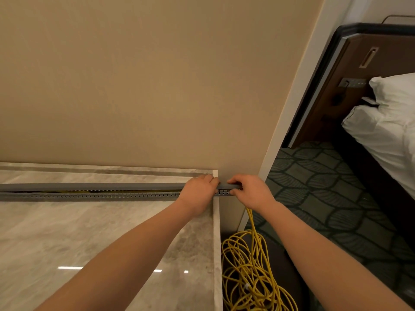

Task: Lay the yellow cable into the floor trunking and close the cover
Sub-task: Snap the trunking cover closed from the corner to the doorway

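**While the cover gapes, closing is the work that remains**

Seen from the head view, the grey trunking (89, 197) runs along the marble floor (67, 232) beside the wall. The yellow cable (252, 254) appears to be laid inside it. A sliver of yellow shows through the slot far to the left, and one strand leaves the right end and drops to a loose coil on the floor. The left grip (198, 191) is curled over the trunking near that end. The right grip (251, 190) pinches the end itself, above the strand. The cover (89, 186) stands ajar along the run to the left. By my judgement, what remains is pressing it shut along its length.
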`<state>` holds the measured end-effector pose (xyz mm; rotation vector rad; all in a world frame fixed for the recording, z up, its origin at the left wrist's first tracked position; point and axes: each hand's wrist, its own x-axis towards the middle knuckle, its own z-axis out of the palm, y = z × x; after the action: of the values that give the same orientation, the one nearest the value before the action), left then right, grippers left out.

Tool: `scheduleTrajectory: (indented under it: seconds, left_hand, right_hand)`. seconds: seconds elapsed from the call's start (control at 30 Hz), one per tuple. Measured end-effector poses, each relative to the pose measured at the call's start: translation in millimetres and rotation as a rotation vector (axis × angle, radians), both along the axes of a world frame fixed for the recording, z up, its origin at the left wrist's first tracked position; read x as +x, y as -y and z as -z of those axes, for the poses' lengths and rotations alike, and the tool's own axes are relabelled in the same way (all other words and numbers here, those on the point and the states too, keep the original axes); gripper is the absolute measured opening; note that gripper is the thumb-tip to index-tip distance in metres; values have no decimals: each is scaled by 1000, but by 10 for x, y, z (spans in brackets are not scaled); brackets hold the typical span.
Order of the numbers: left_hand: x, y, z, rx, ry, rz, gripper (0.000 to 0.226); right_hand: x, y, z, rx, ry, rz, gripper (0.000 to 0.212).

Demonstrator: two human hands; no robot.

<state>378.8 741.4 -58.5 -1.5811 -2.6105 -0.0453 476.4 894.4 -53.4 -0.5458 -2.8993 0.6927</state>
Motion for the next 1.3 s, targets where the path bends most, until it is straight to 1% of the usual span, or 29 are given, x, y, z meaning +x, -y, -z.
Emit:
scheduleTrajectory:
  seconds: [0.13, 0.23, 0.33, 0.47, 0.6, 0.73, 0.83, 0.93, 1.03, 1.1, 1.3]
  left_hand:
    - [105, 33, 133, 14, -85, -25, 37]
    - [118, 26, 176, 56, -70, -42, 38]
    - [84, 12, 195, 87, -66, -44, 35]
    - [31, 10, 193, 119, -35, -24, 31]
    - [2, -2, 162, 174, 55, -60, 27]
    - [12, -12, 118, 204, 130, -101, 24]
    - [24, -25, 90, 187, 126, -105, 25]
    - [15, -31, 41, 160, 150, -104, 26]
    - [-32, -29, -12, 111, 209, -101, 26]
    - [-63, -25, -31, 73, 256, -84, 26]
    - [-174, -45, -76, 29, 375, -58, 25]
  right_hand:
    - [-63, -31, -38, -34, 46, 6, 28]
    - [-104, -62, -58, -69, 93, -11, 30]
    - [-124, -100, -67, -148, 111, -18, 30]
    - [-104, -120, -62, -147, 114, -59, 29]
    - [-75, -102, -58, -83, 119, -74, 30]
    - [-31, -23, -47, 67, 111, -59, 32]
    - [-1, 49, -44, 142, 78, -14, 32]
    - [12, 100, -79, 174, 74, -28, 29]
    - [32, 146, -51, 199, 64, -54, 17]
    - [27, 168, -13, 249, 17, -52, 13]
    - [24, 173, 26, 390, -64, -167, 21]
